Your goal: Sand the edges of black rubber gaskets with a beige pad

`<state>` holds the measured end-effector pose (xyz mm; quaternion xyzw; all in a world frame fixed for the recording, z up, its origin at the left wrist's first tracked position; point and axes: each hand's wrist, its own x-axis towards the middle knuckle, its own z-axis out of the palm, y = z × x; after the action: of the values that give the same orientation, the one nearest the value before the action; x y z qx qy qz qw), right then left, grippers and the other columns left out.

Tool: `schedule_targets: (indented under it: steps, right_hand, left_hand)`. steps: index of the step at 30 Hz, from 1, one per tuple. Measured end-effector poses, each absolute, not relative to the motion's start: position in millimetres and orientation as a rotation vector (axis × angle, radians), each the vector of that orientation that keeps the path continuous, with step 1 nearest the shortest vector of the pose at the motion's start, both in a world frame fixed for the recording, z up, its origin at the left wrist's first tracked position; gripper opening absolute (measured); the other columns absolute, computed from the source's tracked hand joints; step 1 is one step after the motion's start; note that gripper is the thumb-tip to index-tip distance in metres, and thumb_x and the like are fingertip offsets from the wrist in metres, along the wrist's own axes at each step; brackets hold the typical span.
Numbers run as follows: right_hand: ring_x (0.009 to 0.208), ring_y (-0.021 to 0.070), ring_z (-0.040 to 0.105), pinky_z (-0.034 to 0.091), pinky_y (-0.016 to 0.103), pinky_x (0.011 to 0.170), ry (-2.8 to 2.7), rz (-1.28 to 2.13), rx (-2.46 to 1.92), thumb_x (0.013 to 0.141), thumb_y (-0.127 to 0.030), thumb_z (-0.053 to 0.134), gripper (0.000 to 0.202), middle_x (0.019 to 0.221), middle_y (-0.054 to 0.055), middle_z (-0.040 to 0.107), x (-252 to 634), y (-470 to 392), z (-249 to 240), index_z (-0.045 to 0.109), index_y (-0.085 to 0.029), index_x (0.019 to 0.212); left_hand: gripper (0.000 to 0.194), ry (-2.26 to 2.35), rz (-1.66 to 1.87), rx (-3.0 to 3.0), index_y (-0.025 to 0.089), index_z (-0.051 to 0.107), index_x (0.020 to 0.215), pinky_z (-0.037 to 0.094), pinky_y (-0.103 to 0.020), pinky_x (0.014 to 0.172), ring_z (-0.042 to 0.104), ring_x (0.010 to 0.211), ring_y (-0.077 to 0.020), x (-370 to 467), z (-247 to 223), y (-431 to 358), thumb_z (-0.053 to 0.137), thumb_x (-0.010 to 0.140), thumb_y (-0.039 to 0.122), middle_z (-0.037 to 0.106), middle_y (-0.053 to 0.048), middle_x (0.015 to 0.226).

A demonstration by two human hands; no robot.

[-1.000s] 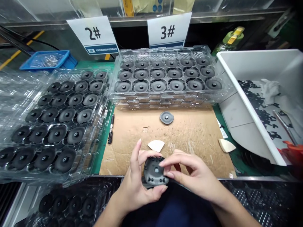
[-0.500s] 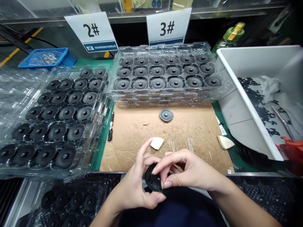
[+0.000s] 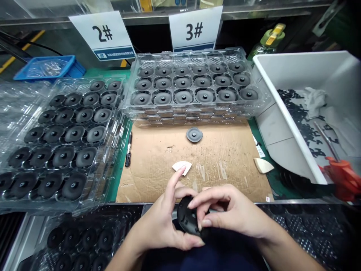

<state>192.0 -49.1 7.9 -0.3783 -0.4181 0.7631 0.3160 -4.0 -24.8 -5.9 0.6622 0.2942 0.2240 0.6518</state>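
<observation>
Far left: blue bin (image 3: 77, 69), then the left clear tray (image 3: 108, 145), with black discs (image 3: 63, 156) in five full rows of four and two more in its far row. Marker pen (image 3: 129, 150) lies beside the cardboard (image 3: 152, 150) on the bench. Left hand (image 3: 166, 222) has its grip closed around the edge of a black part (image 3: 186, 216), thumb below and fingers above; the part is tilted, held up near the body at the bench's front edge. White wedge (image 3: 177, 165) lies beyond it; a loose disc (image 3: 199, 135) rests farther back, outside any tray. Centre tray (image 3: 194, 113): three rows of six discs filled. Right hand (image 3: 229, 212): thumb and fingertips drawn together against the part's right side; whether they also pinch something smaller is hidden. Far right: white bin (image 3: 310, 71) with many small black pieces (image 3: 296, 109). Judgement: trayed discs look done; the held part seems mid-work, it and the loose disc remaining untrayed.
</observation>
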Motion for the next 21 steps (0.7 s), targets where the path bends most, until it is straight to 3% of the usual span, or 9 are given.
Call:
schedule_targets:
  steps: [5, 9, 13, 16, 19, 21]
  right_hand:
    - [0.069, 0.0121, 0.061, 0.047, 0.023, 0.064, -1.128, 1.804, -1.183, 0.073, -0.024, 0.07, 0.011, 0.074, 0.001, 0.067, 194.9, -62.7, 3.1, 0.072, -0.023, 0.084]
    - [0.072, 0.0129, 0.061, 0.049, 0.025, 0.067, -1.15, 1.625, -1.256, 0.076, -0.027, 0.067, 0.011, 0.075, 0.001, 0.067, 203.8, -75.6, -1.0, 0.07, -0.026, 0.087]
    - [0.058, 0.0129, 0.059, 0.05, 0.025, 0.056, -1.214, 1.24, -1.472, 0.079, -0.033, 0.063, 0.017, 0.065, 0.001, 0.061, 227.4, -81.8, -29.5, 0.068, -0.021, 0.088]
    - [0.068, 0.0151, 0.058, 0.051, 0.031, 0.064, -1.193, 0.923, -1.669, 0.084, -0.023, 0.052, 0.022, 0.088, 0.007, 0.06, 246.5, -83.9, -59.3, 0.062, -0.019, 0.103]
    - [0.091, 0.0184, 0.055, 0.047, 0.038, 0.081, -1.18, 0.711, -1.752, 0.085, -0.014, 0.042, 0.036, 0.126, 0.013, 0.041, 254.1, -94.7, -68.9, 0.051, -0.021, 0.119]
    - [0.093, 0.0175, 0.054, 0.047, 0.034, 0.083, -1.243, 0.669, -1.735, 0.085, -0.015, 0.045, 0.038, 0.125, 0.01, 0.044, 251.3, -105.7, -59.6, 0.049, -0.024, 0.122]
  left_hand:
    - [0.11, 0.717, 0.651, 1.679, 0.03, -0.003, 0.138, 0.037, -0.041, 0.093, 0.053, 0.103, -0.0236, -3.7, -5.4, -28.3, 0.075, 0.061, 0.031, 0.057, -0.008, 0.114]
    - [0.112, 0.681, 0.709, 1.861, 0.028, -0.005, 0.139, 0.038, -0.043, 0.094, 0.052, 0.108, -0.0247, -0.8, -9.0, -28.6, 0.076, 0.061, 0.026, 0.054, -0.012, 0.12]
    - [0.111, 0.651, 0.768, 1.965, 0.024, -0.006, 0.139, 0.035, -0.045, 0.098, 0.052, 0.111, -0.0255, 6.0, -10.5, -25.9, 0.075, 0.062, 0.022, 0.054, -0.015, 0.123]
    - [0.108, 0.634, 0.802, 1.981, 0.024, -0.004, 0.139, 0.036, -0.042, 0.098, 0.054, 0.109, -0.0241, 11.3, -12.3, -24.1, 0.073, 0.064, 0.021, 0.055, -0.013, 0.121]
    - [0.103, 0.633, 0.774, 1.919, 0.026, 0.0, 0.14, 0.038, -0.041, 0.097, 0.054, 0.11, -0.0244, 19.2, -18.2, -25.4, 0.071, 0.066, 0.021, 0.056, -0.012, 0.121]
    - [0.097, 0.691, 0.741, 1.813, 0.028, 0.001, 0.14, 0.038, -0.044, 0.097, 0.053, 0.111, -0.0258, 28.9, -22.9, -28.0, 0.068, 0.069, 0.024, 0.057, -0.01, 0.119]
